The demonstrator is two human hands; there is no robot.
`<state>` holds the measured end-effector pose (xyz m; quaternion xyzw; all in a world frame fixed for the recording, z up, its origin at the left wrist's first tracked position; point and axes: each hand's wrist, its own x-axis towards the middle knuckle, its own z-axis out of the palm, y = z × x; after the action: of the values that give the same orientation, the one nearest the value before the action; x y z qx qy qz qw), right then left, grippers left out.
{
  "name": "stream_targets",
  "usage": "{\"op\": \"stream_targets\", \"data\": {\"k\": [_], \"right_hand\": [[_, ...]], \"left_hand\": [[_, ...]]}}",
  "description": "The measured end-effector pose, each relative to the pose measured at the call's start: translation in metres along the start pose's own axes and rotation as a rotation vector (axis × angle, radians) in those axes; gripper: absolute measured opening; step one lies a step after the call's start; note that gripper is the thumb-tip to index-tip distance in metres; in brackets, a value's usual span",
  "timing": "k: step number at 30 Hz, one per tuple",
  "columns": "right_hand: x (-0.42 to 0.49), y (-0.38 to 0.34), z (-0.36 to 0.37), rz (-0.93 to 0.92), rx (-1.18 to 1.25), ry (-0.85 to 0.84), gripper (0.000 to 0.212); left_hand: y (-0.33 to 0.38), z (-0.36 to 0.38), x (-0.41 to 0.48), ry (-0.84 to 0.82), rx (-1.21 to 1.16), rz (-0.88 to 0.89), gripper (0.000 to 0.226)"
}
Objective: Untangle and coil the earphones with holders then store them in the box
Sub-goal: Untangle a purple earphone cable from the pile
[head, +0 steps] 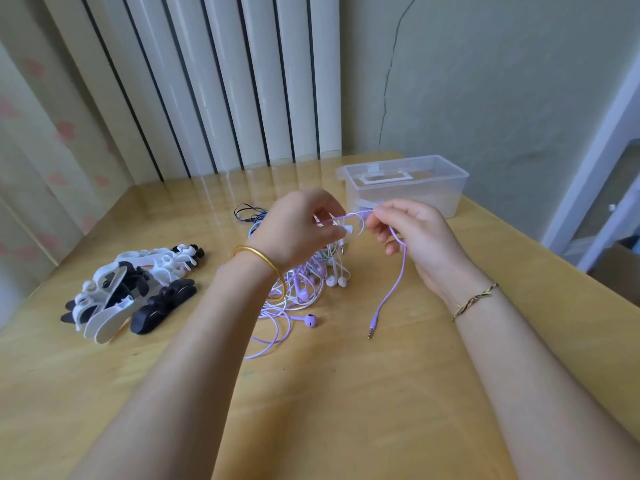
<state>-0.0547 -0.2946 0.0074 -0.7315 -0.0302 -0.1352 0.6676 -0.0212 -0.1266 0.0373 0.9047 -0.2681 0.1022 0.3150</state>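
Hands | left hand (298, 226) and right hand (412, 237) both pinching purple earphone cable (398, 271) | box (405, 181) unlabelled

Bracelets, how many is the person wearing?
2. A gold bangle circles the wrist of the left hand. A thin braided bracelet circles the wrist of the right hand. Both hands pinch a purple cable.

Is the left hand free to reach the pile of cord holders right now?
Probably not yet. The left hand is pinching the purple earphone cable with the right hand. The cord holders lie unobstructed on the table to its left, once it lets go.
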Motion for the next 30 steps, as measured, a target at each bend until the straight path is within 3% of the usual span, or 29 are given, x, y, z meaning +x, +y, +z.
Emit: {"op": "stream_targets", "data": {"k": [5,13,19,25,28,30], "right_hand": [[-0.001,0.0,0.007,0.028,0.098,-0.025,0.024],[-0.002,0.002,0.011,0.106,0.052,-0.038,0.02],[0.0,0.006,0.01,0.154,0.042,0.045,0.018],[0.0,0.003,0.007,-0.008,-0.109,0.135,0.021],[-0.002,-0.007,0.0,-0.093,-0.098,0.169,0.021],[-0.003,-0.015,-0.008,-0.177,-0.219,0.228,0.019]], "left_hand": [[0.003,0.006,0.002,0.07,-0.038,-0.043,0.008],[0.003,0.014,0.004,0.256,-0.214,0.021,0.023],[0.002,0.012,-0.003,0.107,-0.399,0.105,0.036],[-0.006,0.012,0.001,0.238,-0.14,0.012,0.037],[-0.017,0.01,0.009,0.25,0.004,-0.038,0.021],[-0.025,0.01,0.013,0.247,0.118,-0.087,0.013]]}}
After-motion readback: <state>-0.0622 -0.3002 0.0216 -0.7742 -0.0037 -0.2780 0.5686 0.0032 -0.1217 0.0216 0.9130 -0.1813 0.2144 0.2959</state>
